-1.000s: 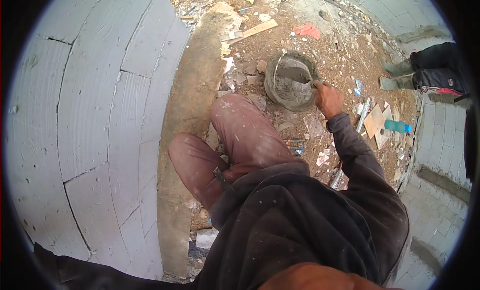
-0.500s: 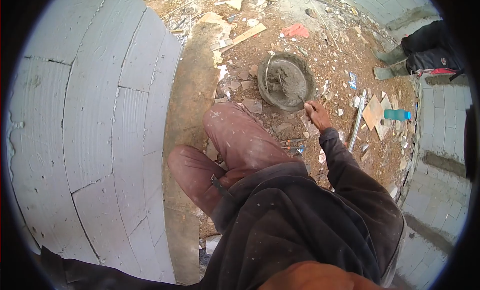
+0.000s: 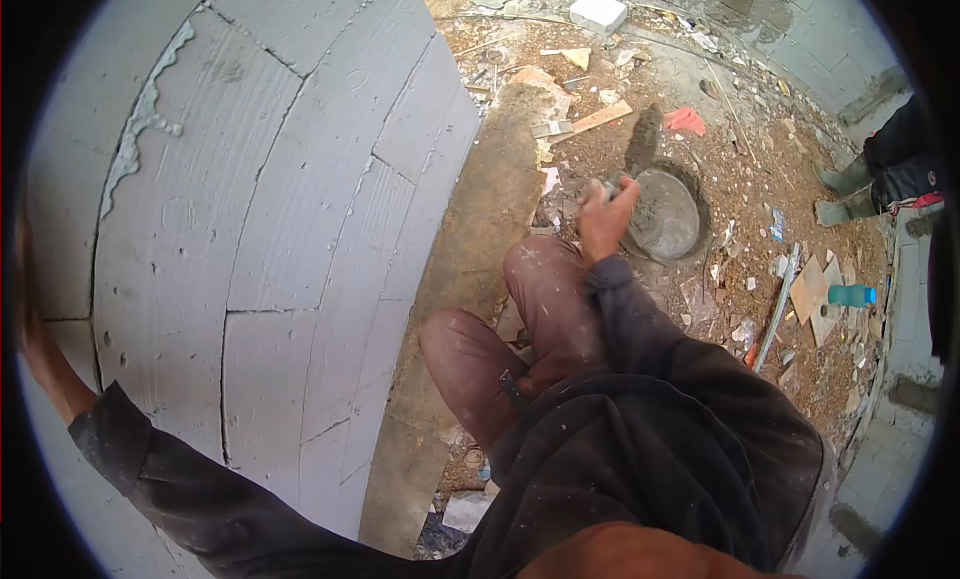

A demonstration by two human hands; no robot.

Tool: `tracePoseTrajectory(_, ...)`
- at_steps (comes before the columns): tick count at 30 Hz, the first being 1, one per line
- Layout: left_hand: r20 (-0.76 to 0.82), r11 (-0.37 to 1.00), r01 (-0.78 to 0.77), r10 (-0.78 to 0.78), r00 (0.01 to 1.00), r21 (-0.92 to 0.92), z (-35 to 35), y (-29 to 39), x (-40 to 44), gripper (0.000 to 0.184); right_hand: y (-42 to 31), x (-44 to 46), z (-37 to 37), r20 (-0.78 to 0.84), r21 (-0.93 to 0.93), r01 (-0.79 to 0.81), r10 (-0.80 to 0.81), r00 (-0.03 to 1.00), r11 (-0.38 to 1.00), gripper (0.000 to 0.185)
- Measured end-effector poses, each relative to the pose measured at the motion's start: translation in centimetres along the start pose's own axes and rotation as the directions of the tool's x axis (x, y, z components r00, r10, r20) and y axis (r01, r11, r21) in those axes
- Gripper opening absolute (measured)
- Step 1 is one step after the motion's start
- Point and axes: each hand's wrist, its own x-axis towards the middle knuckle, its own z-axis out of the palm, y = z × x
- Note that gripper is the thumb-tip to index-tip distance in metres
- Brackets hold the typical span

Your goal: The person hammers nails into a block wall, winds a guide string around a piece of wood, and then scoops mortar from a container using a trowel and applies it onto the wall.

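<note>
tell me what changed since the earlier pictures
The right hand moved from the right rim of the bucket to its left side, holding what looks like a trowel. The left forearm came into view by the wall. Bottle and red cloth stayed put.

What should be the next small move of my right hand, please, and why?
Probably bring the trowel, kept level, toward the block wall. The right hand grips it, its blade looks covered in wet grey mortar and reaches past the rim of the bucket, and the left hand is at the wall.
</note>
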Motion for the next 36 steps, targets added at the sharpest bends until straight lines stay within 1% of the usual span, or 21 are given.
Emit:
tracePoseTrajectory(1,-0.010,1.000,0.006,-0.007,1.000,-0.022,0.0,-0.1,-0.2,0.077,2.7,-0.2,4.9,-0.113,-0.290,0.201,-0.242,0.964,0.936,0.039)
tracePoseTrajectory(2,-0.004,1.000,0.013,-0.013,1.000,-0.011,-0.1,-0.2,-0.3,0.077,2.7,-1.8,10.1,-0.143,-0.329,0.117,-0.172,0.975,0.937,0.036)
tracePoseTrajectory(3,-0.001,1.000,0.003,-0.003,1.000,-0.004,-0.4,-0.3,-0.4,0.076,4.2,-2.8,15.0,-0.011,-0.426,0.044,-0.054,0.998,0.904,0.034)
tracePoseTrajectory(4,0.003,1.000,-0.008,0.008,1.000,0.002,-0.6,-0.3,-0.3,0.075,5.8,-2.7,19.0,0.201,-0.448,0.128,-0.040,0.979,0.885,0.032)
tracePoseTrajectory(5,0.002,1.000,-0.028,0.028,1.000,0.002,-0.3,-0.4,0.0,0.074,1.8,-4.4,19.5,0.377,-0.150,-0.037,0.092,0.921,0.988,0.032)
tracePoseTrajectory(6,-0.009,0.999,-0.052,0.052,0.999,-0.002,-0.2,-0.7,0.0,0.073,-4.3,-6.1,18.8,0.574,0.114,-0.263,0.153,0.805,0.958,0.031)
tracePoseTrajectory(7,0.010,0.999,-0.053,0.053,0.999,0.003,-0.4,-1.0,-0.3,0.073,-7.9,-6.6,17.0,0.585,0.101,-0.269,0.161,0.795,0.958,0.031)
tracePoseTrajectory(9,-0.002,0.999,-0.030,0.030,1.000,-0.021,-0.4,-0.5,-0.1,0.075,-11.6,-5.3,10.7,0.630,0.199,-0.047,-0.091,0.771,0.979,0.028)
tracePoseTrajectory(11,0.019,0.999,-0.042,0.042,0.999,-0.011,-1.2,0.4,0.2,0.075,-11.7,-1.4,3.3,0.616,-0.005,0.207,-0.160,0.771,0.978,0.029)
tracePoseTrajectory(13,0.043,0.999,-0.052,0.052,0.998,-0.004,-1.8,0.9,0.2,0.076,-8.9,3.6,-5.4,0.592,-0.190,0.150,-0.009,0.806,0.970,0.033)
tracePoseTrajectory(14,0.032,1.000,-0.025,0.026,0.999,-0.017,-1.4,0.7,0.2,0.076,-6.9,6.3,-10.4,0.567,-0.432,0.458,-0.161,0.808,0.777,0.030)
tracePoseTrajectory(17,0.003,0.998,-0.050,0.050,0.999,0.046,-0.3,0.1,0.4,0.078,-4.9,10.1,-22.1,0.459,-0.695,0.320,0.055,0.887,0.643,0.030)
tracePoseTrajectory(19,0.019,0.995,-0.045,0.044,0.999,0.085,-0.5,0.4,0.7,0.077,-3.7,11.4,-26.4,0.343,-0.911,0.345,-0.048,0.938,0.227,0.033)
tracePoseTrajectory(21,0.034,0.995,-0.012,0.008,0.999,0.101,-0.9,0.9,1.0,0.077,-0.7,12.9,-26.5,0.192,-0.980,0.187,0.073,0.979,0.073,0.036)
tracePoseTrajectory(23,0.020,0.996,-0.011,0.010,1.000,0.093,-0.7,0.7,0.8,0.078,5.2,14.3,-24.6,0.283,-0.956,0.293,0.203,0.937,-0.019,0.034)
tracePoseTrajectory(25,0.010,0.994,-0.019,0.018,1.000,0.110,-0.6,0.2,0.5,0.078,20.6,18.0,-26.4,0.463,-0.877,0.426,0.157,0.872,0.221,0.032)
tracePoseTrajectory(27,0.016,0.991,-0.057,0.056,0.998,0.123,-0.3,-0.5,0.5,0.077,12.9,14.6,-26.2,0.373,-0.851,0.097,0.464,0.804,0.516,0.030)
tracePoseTrajectory(28,0.021,0.990,-0.062,0.060,0.998,0.123,-0.4,-0.4,0.6,0.077,8.6,12.7,-25.9,0.313,-0.818,-0.112,0.599,0.737,0.565,0.029)
tracePoseTrajectory(30,0.057,0.989,-0.042,0.034,0.998,0.142,-0.8,0.3,0.8,0.074,7.6,9.5,-28.8,0.329,-0.674,-0.229,0.562,0.759,0.703,0.028)
tracePoseTrajectory(31,0.058,0.990,-0.039,0.032,0.998,0.133,-0.8,0.7,0.8,0.074,6.8,8.8,-29.8,0.328,-0.490,-0.330,0.521,0.788,0.807,0.029)
tracePoseTrajectory(36,0.023,0.996,-0.014,0.012,1.000,0.087,-0.6,0.8,1.1,0.075,4.0,7.8,-27.0,0.282,-0.403,-0.324,0.453,0.846,0.856,0.027)
